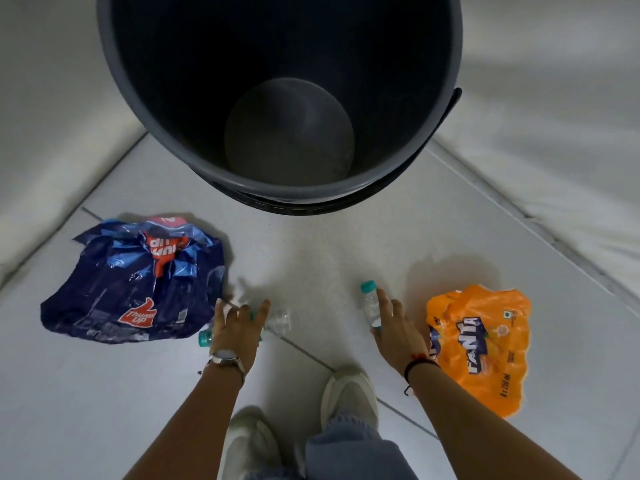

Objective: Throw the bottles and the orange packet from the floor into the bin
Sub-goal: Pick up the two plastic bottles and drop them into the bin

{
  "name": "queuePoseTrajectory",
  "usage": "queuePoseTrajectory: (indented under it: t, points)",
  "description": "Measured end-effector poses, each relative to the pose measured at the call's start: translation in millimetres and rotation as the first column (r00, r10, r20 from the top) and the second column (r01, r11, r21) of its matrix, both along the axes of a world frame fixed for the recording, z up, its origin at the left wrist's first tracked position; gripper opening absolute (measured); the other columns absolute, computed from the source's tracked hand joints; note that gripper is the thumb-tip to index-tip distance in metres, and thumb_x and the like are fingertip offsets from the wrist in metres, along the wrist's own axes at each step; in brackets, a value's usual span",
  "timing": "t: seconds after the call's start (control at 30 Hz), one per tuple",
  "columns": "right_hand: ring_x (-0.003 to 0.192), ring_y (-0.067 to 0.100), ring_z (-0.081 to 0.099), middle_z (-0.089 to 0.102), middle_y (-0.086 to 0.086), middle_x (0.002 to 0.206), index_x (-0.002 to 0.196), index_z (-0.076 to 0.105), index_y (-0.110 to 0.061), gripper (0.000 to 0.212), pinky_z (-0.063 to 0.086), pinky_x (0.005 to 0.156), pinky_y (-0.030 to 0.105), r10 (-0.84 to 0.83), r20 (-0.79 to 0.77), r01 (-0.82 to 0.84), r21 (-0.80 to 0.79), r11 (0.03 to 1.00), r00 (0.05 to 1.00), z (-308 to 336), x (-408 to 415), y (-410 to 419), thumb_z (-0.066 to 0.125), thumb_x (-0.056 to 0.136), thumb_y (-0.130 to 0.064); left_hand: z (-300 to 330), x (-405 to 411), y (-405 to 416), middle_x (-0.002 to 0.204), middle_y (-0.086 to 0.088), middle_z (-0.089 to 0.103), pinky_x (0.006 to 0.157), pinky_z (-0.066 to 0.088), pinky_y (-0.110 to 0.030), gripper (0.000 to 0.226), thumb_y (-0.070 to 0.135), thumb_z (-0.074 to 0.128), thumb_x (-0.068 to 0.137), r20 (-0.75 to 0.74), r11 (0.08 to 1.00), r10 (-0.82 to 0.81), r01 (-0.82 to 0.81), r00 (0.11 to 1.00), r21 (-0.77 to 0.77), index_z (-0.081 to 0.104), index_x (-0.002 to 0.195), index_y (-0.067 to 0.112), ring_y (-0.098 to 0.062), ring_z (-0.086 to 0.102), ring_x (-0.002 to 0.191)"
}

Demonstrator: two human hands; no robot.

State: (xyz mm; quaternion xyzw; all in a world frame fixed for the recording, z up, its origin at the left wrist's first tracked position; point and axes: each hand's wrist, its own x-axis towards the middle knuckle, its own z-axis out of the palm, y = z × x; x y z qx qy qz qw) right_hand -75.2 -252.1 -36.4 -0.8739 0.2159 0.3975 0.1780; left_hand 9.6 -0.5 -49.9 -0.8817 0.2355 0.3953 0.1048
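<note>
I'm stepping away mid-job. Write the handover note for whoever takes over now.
Left hand: spread over the lying clear bottle with teal cap; grip not confirmed.
Right hand: fingers against the second teal-capped bottle; grip also unclear.
Orange Fanta packet: on the floor, right of the right hand.
Dark bin: ahead, looks empty.
Done: nothing binned.
Left: both bottles, then the orange packet. The blue Thums Up packet isn't in the job.

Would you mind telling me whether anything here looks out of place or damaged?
Litter lies on the floor instead of the empty bin: a crumpled orange packet, a torn blue packet, and two clear bottles on their sides.
</note>
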Motion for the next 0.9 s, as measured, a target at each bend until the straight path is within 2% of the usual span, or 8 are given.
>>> queuePoseTrajectory:
  t: [0.1, 0.2, 0.3, 0.37, 0.47, 0.57, 0.7, 0.9]
  points:
    - [0.116, 0.036, 0.048, 0.029, 0.017, 0.143, 0.145, 0.0, -0.018, 0.072, 0.05, 0.091, 0.042, 0.001, 0.052, 0.001, -0.034, 0.999, 0.999, 7, 4, 1, 0.048, 0.092, -0.024, 10, 3, -3, 0.13, -0.007, 0.048, 0.11, -0.006, -0.056, 0.07, 0.036, 0.046, 0.088, 0.056, 0.998, 0.039, -0.036, 0.998, -0.053, 0.002, 0.141, 0.022, -0.025, 0.049, 0.118]
    - [0.114, 0.038, 0.048, 0.031, 0.02, 0.142, 0.145, 0.003, -0.016, 0.072, 0.05, 0.092, 0.046, -0.112, 0.164, 0.12, -0.04, 0.992, 0.98, 37, 19, 3, 0.05, 0.091, -0.022, 44, 17, 1, 0.131, -0.012, 0.047, 0.111, 0.002, -0.056, 0.07, 0.042, 0.043, 0.088, 0.076, 0.946, 0.293, -0.278, 0.953, -0.168, 0.002, 0.141, 0.021, -0.03, 0.05, 0.117]
    - [0.113, 0.04, 0.05, 0.038, 0.022, 0.139, 0.144, 0.011, -0.012, 0.072, 0.051, 0.088, 0.048, -0.275, 0.32, 0.289, 0.006, 0.957, 0.906, 84, 38, 6, 0.055, 0.088, -0.019, 102, 40, 13, 0.124, -0.023, 0.047, 0.102, 0.035, -0.056, 0.073, 0.03, 0.057, 0.083, -0.055, 0.609, 0.722, -0.672, 0.689, -0.421, 0.013, 0.14, 0.019, -0.039, 0.049, 0.111]
    - [0.115, 0.041, 0.05, 0.039, 0.021, 0.14, 0.143, 0.015, -0.013, 0.07, 0.052, 0.084, 0.048, -0.395, 0.388, 0.411, 0.045, 0.911, 0.833, 122, 49, 6, 0.057, 0.088, -0.021, 147, 56, 22, 0.119, -0.025, 0.05, 0.09, 0.046, -0.054, 0.071, 0.025, 0.06, 0.081, -0.101, 0.39, 0.851, -0.749, 0.515, -0.535, 0.019, 0.138, 0.018, -0.04, 0.051, 0.106]
    - [0.119, 0.041, 0.049, 0.037, 0.019, 0.143, 0.141, 0.018, -0.015, 0.067, 0.051, 0.084, 0.048, -0.546, 0.464, 0.574, 0.094, 0.813, 0.698, 180, 67, 6, 0.057, 0.088, -0.026, 211, 82, 27, 0.121, -0.021, 0.054, 0.085, 0.048, -0.051, 0.063, 0.023, 0.062, 0.08, -0.111, 0.208, 0.931, -0.754, 0.348, -0.624, 0.028, 0.132, 0.019, -0.039, 0.054, 0.106]
    - [0.12, 0.04, 0.048, 0.039, 0.018, 0.143, 0.141, 0.019, -0.015, 0.067, 0.048, 0.089, 0.045, -0.602, 0.579, 0.641, 0.17, 0.749, 0.55, 247, 105, -4, 0.057, 0.087, -0.027, 277, 126, 20, 0.123, -0.022, 0.055, 0.09, 0.044, -0.051, 0.063, 0.027, 0.062, 0.08, -0.035, 0.2, 0.948, -0.678, 0.316, -0.707, 0.028, 0.133, 0.021, -0.041, 0.054, 0.108]
    - [0.121, 0.031, 0.049, 0.037, 0.008, 0.145, 0.141, 0.017, -0.025, 0.069, 0.048, 0.092, 0.046, -0.505, 0.702, 0.486, 0.254, 0.836, 0.502, 313, 176, -11, 0.056, 0.086, -0.036, 334, 202, -11, 0.123, -0.025, 0.053, 0.094, 0.041, -0.042, 0.07, 0.032, 0.062, 0.08, -0.03, 0.187, 0.94, -0.587, 0.34, -0.788, 0.026, 0.137, 0.016, -0.038, 0.054, 0.109]
    - [0.112, 0.028, 0.053, 0.037, 0.01, 0.141, 0.142, 0.014, -0.026, 0.07, 0.053, 0.081, 0.041, -0.344, 0.58, 0.277, 0.205, 0.939, 0.739, 295, 263, 19, 0.055, 0.087, -0.039, 315, 247, -67, 0.123, -0.021, 0.049, 0.079, 0.043, -0.035, 0.077, 0.036, 0.056, 0.083, -0.081, 0.383, 0.796, -0.602, 0.6, -0.701, 0.006, 0.141, 0.026, -0.034, 0.053, 0.103]
